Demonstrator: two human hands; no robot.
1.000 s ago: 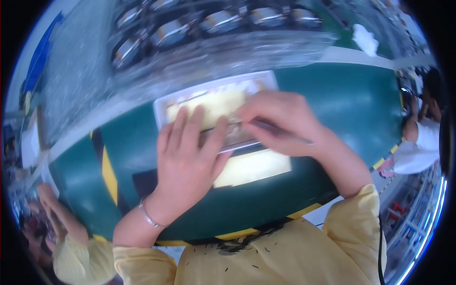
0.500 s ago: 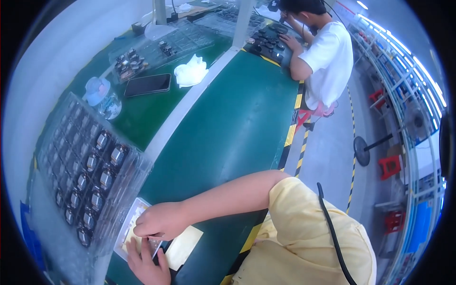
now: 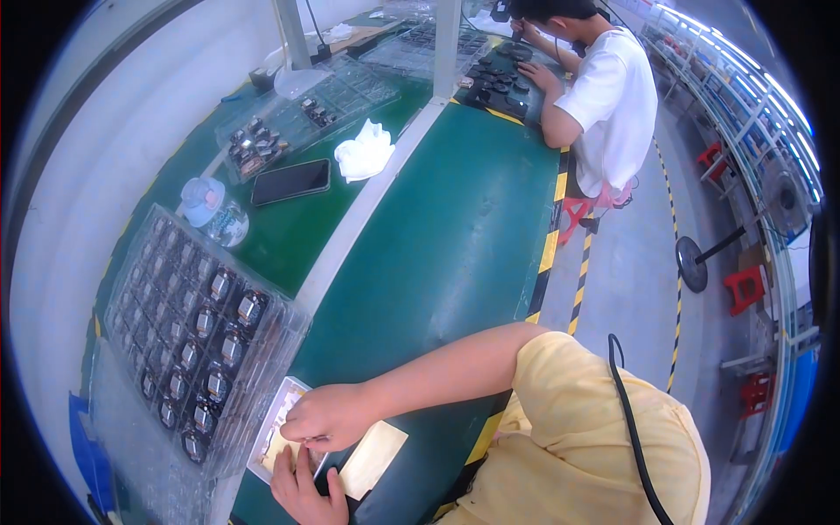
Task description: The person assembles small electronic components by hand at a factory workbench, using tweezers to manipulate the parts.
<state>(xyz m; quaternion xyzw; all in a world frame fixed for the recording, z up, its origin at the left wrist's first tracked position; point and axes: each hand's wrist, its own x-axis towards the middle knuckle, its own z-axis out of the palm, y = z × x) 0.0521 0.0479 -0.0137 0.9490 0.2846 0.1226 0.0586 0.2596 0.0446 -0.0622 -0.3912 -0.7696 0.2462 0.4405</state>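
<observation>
My right hand (image 3: 331,418) is bent over a shallow white box (image 3: 269,422), fingers pinched together. What they pinch is too small and hidden to make out. My left hand (image 3: 306,492) lies at the box's near side with its fingers spread and the fingertips at the box, just below the right hand. Pale yellowish material shows inside the box, mostly covered by my hands. Right beside the box is a flat yellow rectangular piece (image 3: 376,457), on a dark thing that shows only at its edge.
Left of the box, stacked clear plastic trays (image 3: 284,337) hold several black-and-silver parts (image 3: 205,322). Beyond are a plastic bottle (image 3: 214,214), a phone (image 3: 291,181) and crumpled white tissue (image 3: 365,152). A co-worker in white (image 3: 604,105) sits at the table's far end.
The whole view has shifted, so the table and trays appear lower and further right. Both my hands stay at the white box, the right fingers still pinched.
</observation>
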